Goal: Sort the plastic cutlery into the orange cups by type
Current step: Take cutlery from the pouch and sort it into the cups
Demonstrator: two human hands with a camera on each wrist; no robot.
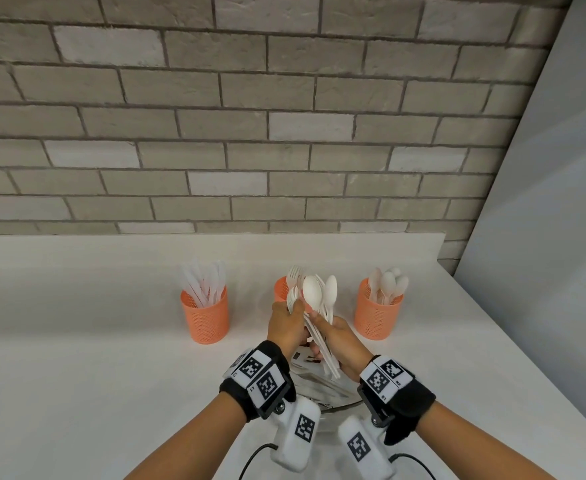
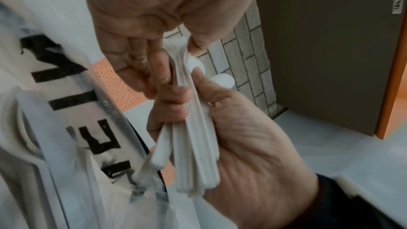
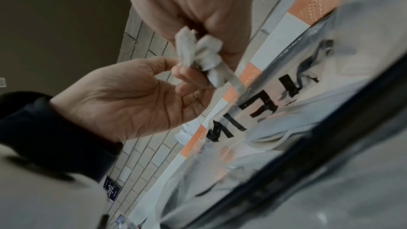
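Bundle of white plastic spoons & forks (image 1: 320, 315) is gripped by right hand (image 1: 340, 344) w/ handles down; heads pinched by left hand (image 1: 286, 325), over white bench (image 1: 76, 341).

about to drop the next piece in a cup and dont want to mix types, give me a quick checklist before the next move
1. Bundle of cutlery held firmly: ok, the right hand grips the handles.
2. One piece singled out: cannot tell, the left hand pinches near the heads.
3. Spoon cup upright, in reach: ok.
4. Knife cup upright: ok.
5. Fork cup clear to reach: not ok, the hands partly cover it.
6. Plastic bag out of the way: ok, it lies below the hands.
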